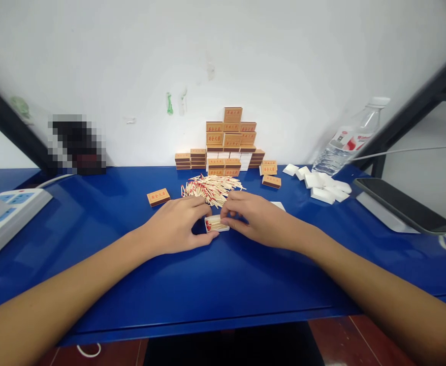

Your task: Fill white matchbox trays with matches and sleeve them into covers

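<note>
A small white matchbox tray [217,228] lies on the blue table with red-tipped matches [214,222] inside, their heads toward the left. My left hand [183,223] curls round the tray's left end, thumb at the near side and fingers at the far side. At the right end, my right hand [251,216] pinches the matches' plain ends over the tray; its fingertips partly hide them. Just beyond both hands spreads a loose pile of matches [213,188]. An orange matchbox sleeve [158,196] sits left of my left hand, and a white piece [278,205] shows partly behind my right hand.
Stacked matchboxes [231,134] stand against the wall, with two more boxes [271,181] at their right. White trays [324,185] lie heaped near a tilted water bottle [345,140]. A phone [406,203] rests at the right, a power strip [11,213] at the left.
</note>
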A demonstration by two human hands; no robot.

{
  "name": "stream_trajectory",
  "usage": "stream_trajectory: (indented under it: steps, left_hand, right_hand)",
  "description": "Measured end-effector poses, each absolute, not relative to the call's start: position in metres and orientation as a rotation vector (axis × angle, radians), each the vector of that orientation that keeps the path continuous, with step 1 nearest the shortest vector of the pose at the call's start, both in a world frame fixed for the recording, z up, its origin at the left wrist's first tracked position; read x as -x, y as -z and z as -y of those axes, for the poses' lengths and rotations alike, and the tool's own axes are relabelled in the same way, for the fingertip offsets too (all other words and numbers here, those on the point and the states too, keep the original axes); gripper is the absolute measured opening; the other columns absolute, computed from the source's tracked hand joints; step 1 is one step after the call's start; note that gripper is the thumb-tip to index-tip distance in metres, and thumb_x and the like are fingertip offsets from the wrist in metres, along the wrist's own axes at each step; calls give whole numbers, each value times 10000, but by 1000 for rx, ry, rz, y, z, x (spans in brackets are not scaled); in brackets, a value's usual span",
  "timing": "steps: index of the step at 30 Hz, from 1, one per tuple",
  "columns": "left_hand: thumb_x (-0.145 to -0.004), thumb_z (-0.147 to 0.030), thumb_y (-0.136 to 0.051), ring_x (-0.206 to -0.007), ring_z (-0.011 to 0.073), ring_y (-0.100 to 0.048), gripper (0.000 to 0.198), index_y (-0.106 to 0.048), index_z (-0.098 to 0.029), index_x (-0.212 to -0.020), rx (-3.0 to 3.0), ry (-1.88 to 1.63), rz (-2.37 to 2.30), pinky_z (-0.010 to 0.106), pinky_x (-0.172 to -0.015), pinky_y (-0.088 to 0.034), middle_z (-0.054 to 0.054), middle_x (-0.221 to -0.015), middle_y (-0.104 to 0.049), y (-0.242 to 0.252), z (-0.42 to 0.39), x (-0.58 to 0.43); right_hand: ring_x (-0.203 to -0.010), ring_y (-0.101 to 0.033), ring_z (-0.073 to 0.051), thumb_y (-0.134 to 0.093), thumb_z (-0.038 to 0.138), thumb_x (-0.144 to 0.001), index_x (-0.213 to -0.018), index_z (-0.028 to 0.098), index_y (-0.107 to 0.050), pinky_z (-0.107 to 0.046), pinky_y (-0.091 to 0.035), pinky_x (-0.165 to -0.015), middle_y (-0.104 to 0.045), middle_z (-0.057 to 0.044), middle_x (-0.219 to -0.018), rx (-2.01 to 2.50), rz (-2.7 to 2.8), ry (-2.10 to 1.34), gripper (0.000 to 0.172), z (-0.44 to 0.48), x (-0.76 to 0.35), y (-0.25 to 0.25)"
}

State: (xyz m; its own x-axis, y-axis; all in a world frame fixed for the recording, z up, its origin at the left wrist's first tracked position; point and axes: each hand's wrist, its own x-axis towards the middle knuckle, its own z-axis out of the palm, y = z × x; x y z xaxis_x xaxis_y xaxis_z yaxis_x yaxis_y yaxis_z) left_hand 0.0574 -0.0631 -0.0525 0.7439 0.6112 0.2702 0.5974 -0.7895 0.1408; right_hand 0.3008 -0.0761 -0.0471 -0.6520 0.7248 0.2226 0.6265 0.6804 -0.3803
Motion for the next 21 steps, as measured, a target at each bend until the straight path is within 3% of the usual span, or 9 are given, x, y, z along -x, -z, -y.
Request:
stream_trajectory:
  steps: [9,15,21]
  left_hand:
    - [-954,-473,-674,-877,229,-665,294,-706,-181,-967,-2889,-456,-1029,348,-723,-488,52,-945,-700,52,65,-57]
    - [-955,-450,-677,-856,221,-669,272,-708,-181,-972,-2897,-459,-1018,343,-713,-484,50,-950,-709,52,64,-58]
    - [-947,-461,-679,-855,222,-665,277,-708,-186,-966,-2889,-464,-1006,342,-713,-483,46,-928,-703,52,63,-58]
  right_hand:
    - [-804,-555,-170,-598,237,-1018,-926,193,-653,-312,-420,-742,-615,-29,-879,1097,2366,-316,116,65,-300,55]
    - [-941,-581,-230,-733,314,-936,-931,172,-681,-360,-442,-851,-640,-66,-931,1218,2264,-112,152,44,-295,65]
    - [-949,-578,-233,-691,265,-964,-904,181,-675,-371,-448,-880,-652,-75,-946,1264,2324,-129,105,40,-289,66]
